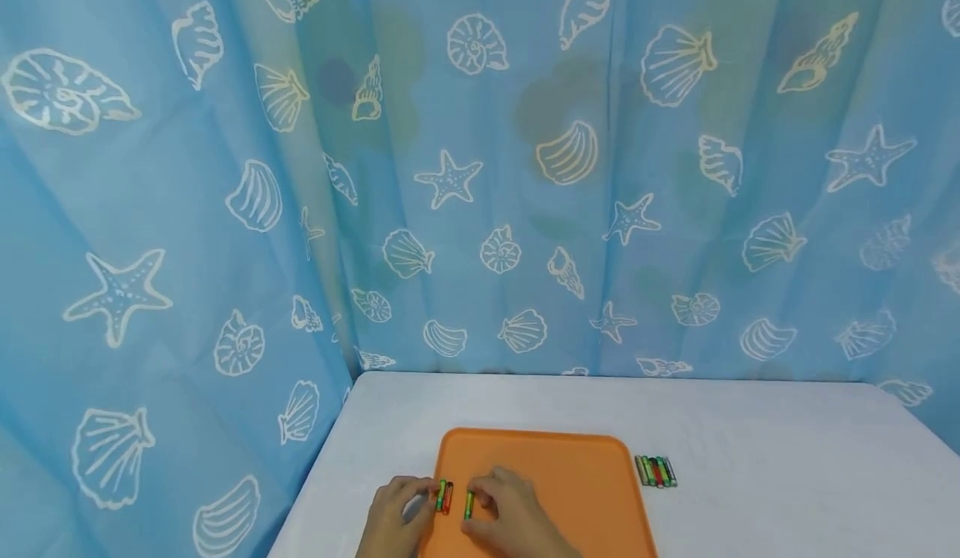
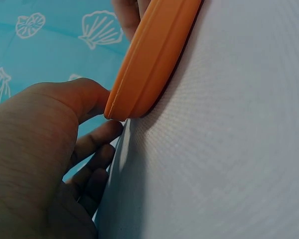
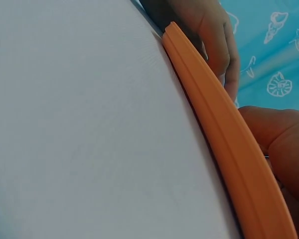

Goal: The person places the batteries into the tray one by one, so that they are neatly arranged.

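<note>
On the orange tray [image 1: 570, 491], a green battery [image 1: 441, 494] and a red battery [image 1: 448, 498] lie side by side near the left rim. My left hand [image 1: 393, 515] reaches over that rim, index fingertip right at the green battery. In the left wrist view the thumb of this hand [image 2: 35, 129] rests by the tray's rim, and its other fingers hang loosely bent. Just to the right, my right hand [image 1: 513, 512] pinches a yellow-green battery [image 1: 468, 505] between finger and thumb. The right wrist view shows the tray's side [image 3: 214, 129] hiding most of that grip.
Beyond the tray's right rim, a row of several batteries [image 1: 656, 471] in green, red and silver lies on the white table [image 1: 765, 466]. A blue curtain [image 1: 480, 208] with white shells hangs behind the table and along its left side.
</note>
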Available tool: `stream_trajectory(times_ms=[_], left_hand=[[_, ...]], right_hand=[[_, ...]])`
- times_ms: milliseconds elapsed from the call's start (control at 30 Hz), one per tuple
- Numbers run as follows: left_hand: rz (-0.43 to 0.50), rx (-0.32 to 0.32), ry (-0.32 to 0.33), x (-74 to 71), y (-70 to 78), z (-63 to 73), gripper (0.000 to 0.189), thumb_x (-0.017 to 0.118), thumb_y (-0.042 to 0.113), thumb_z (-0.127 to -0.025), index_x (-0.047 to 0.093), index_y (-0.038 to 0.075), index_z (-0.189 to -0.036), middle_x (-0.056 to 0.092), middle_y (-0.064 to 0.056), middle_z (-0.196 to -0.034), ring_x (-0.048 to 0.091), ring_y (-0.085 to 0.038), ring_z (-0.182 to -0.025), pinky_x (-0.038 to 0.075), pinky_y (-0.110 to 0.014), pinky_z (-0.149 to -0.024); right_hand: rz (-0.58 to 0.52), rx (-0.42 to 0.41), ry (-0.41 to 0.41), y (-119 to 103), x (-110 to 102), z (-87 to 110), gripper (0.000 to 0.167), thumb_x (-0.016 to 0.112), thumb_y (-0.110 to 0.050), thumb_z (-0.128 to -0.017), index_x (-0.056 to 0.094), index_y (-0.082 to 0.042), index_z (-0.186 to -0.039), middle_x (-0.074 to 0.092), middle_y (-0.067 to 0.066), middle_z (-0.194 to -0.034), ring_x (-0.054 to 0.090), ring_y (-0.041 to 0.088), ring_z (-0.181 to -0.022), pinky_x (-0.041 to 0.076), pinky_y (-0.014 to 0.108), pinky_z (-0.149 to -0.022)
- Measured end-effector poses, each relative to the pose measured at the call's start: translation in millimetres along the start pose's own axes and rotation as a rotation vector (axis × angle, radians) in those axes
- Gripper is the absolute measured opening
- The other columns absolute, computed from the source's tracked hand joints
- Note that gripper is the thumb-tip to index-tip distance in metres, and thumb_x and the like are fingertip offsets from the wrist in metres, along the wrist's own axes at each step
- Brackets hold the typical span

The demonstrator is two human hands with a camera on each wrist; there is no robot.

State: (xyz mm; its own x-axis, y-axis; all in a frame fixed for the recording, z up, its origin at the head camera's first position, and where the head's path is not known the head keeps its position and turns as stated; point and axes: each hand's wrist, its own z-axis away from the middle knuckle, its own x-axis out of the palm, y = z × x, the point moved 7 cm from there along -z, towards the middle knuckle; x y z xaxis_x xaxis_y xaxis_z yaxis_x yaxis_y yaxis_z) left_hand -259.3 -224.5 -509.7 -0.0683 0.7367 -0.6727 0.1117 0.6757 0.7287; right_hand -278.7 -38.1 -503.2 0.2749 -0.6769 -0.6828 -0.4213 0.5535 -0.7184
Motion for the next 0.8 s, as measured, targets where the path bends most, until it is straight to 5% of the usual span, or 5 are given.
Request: stream_trajectory(times_ms=[800], left_hand=[[-0.013, 0.038, -0.005, 0.7, -2.9, -1.5, 0.018, 0.068, 0.028, -0.094, 0.072, 0.023, -0.111, 0.058, 0.002, -0.109, 0.051, -0.026, -0.102, 0.045, -0.047, -0.084]], right_hand=[[0.039, -0.057, 0.005, -9.9, 13.6, -14.4, 0.039, 0.079, -0.044, -0.084, 0.068, -0.017, -0.111, 0.045, -0.012, -0.081, 0.041, 0.006, -0.073, 0.027, 0.032, -0.069]])
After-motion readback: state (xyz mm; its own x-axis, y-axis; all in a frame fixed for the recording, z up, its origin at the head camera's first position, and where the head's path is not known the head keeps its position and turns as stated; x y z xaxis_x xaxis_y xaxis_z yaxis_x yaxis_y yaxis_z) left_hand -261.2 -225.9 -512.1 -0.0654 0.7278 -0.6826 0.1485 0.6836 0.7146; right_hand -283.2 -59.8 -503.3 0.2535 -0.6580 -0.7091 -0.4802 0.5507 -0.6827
